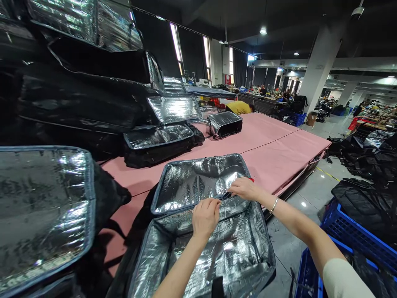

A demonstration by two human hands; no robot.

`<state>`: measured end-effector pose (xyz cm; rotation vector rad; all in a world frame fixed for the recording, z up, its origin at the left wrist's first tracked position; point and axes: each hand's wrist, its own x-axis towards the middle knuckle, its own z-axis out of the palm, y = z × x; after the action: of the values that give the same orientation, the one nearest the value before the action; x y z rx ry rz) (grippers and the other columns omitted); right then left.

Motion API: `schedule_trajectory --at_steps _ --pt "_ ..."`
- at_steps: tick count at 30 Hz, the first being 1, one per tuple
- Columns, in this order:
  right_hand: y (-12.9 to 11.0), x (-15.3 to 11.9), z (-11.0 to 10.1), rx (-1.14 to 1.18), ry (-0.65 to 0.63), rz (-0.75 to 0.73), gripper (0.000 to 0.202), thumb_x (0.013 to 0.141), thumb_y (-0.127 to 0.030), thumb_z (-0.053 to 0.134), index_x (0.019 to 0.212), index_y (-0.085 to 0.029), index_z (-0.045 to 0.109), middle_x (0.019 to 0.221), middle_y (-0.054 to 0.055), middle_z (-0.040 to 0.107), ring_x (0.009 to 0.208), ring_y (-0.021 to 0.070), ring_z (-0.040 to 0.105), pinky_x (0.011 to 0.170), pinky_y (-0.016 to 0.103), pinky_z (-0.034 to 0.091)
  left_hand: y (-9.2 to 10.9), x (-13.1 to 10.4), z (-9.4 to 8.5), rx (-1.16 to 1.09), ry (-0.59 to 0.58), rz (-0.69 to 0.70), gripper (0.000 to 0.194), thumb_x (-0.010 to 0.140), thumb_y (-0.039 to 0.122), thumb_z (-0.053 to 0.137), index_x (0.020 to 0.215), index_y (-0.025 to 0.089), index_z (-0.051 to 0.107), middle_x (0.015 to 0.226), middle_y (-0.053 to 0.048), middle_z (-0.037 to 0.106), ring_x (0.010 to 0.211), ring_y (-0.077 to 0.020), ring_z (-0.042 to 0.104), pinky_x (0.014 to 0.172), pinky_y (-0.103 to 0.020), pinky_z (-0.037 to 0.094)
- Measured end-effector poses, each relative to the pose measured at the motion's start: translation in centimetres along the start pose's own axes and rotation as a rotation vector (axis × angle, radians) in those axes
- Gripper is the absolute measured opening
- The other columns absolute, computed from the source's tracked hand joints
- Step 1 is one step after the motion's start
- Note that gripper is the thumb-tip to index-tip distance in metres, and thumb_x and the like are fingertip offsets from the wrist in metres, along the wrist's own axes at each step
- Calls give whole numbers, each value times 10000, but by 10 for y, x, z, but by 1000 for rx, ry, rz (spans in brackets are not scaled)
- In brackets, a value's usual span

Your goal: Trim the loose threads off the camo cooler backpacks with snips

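An open bag (217,244) with silver foil lining lies in front of me, its foil-lined lid (198,182) folded back on the pink table (266,153). My left hand (206,217) is closed at the seam between lid and body, fingers pinched on the edge. To its right, my right hand (245,189), with a bracelet on the wrist, is closed on the same seam near the lid's right corner. A small red item (251,180) shows just behind the right hand. The fingertips of both hands are partly hidden.
Black foil-lined bags are piled high (77,95) at the left, with another bag (46,211) close by. More bags (225,124) stand farther back. A person in yellow (240,107) bends beyond the table. Blue crates (359,231) stand on the floor at right.
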<state>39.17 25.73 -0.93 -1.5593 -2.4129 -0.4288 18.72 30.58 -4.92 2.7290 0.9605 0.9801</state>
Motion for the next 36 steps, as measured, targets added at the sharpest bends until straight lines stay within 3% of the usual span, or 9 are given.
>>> schedule_trajectory --at_steps 6,9,12,14,18,22,27,32,36 --pt "-5 4 0 38 6 48 199 923 -232 440 855 -175 618 808 50 604 762 156 491 623 279 293 7 1 -5 -106 -46 -73 249 856 278 384 815 185 611 882 -89 641 879 -241 531 778 -358 366" --pt "-8 2 1 93 34 116 178 914 -252 466 877 -171 620 801 53 609 767 163 505 647 280 324 6 -9 -12 -198 -147 -81 268 843 325 394 783 200 623 869 -67 651 861 -217 552 764 -315 385" --pt "-13 4 4 167 64 209 140 892 -259 512 949 -165 600 856 62 612 827 171 527 697 277 364 1 -24 -19 -296 -298 -127 341 811 422 429 600 224 610 676 -10 647 670 -175 586 611 -253 394" --pt "-19 10 7 224 74 275 164 879 -257 530 1008 -166 573 902 64 609 861 171 540 711 270 386 -7 -30 -21 -337 -339 -221 402 800 472 420 527 223 580 562 7 612 553 -162 573 527 -241 369" --pt "-35 32 17 335 48 369 328 772 -314 654 1063 -198 554 972 42 610 861 164 565 663 242 404 -28 -33 -21 -399 -221 -451 307 791 432 385 724 215 591 664 0 651 598 -167 618 566 -242 428" --pt "-46 46 29 393 -14 457 122 733 -270 680 823 -197 643 761 -1 633 692 146 571 548 214 347 -42 -31 -17 -461 -85 -562 311 790 420 360 855 199 569 799 -26 680 677 -175 649 650 -263 477" --pt "-47 46 36 420 -47 539 112 781 -280 623 766 -176 660 644 -20 607 597 118 530 510 203 300 -35 -26 -5 -484 -16 -569 321 782 448 419 848 193 603 772 -31 680 680 -183 638 653 -274 481" --pt "-49 47 32 370 -52 540 101 768 -272 639 745 -174 650 628 -23 594 578 117 512 505 205 294 -18 -23 5 -362 84 -554 235 779 373 471 801 190 617 857 -61 646 758 -187 588 669 -272 415" --pt "-53 39 22 262 28 469 195 795 -281 621 951 -163 607 857 44 622 747 159 543 599 234 357 -14 -22 -3 -346 56 -476 216 796 353 455 751 211 611 776 -19 624 668 -148 549 587 -241 357"
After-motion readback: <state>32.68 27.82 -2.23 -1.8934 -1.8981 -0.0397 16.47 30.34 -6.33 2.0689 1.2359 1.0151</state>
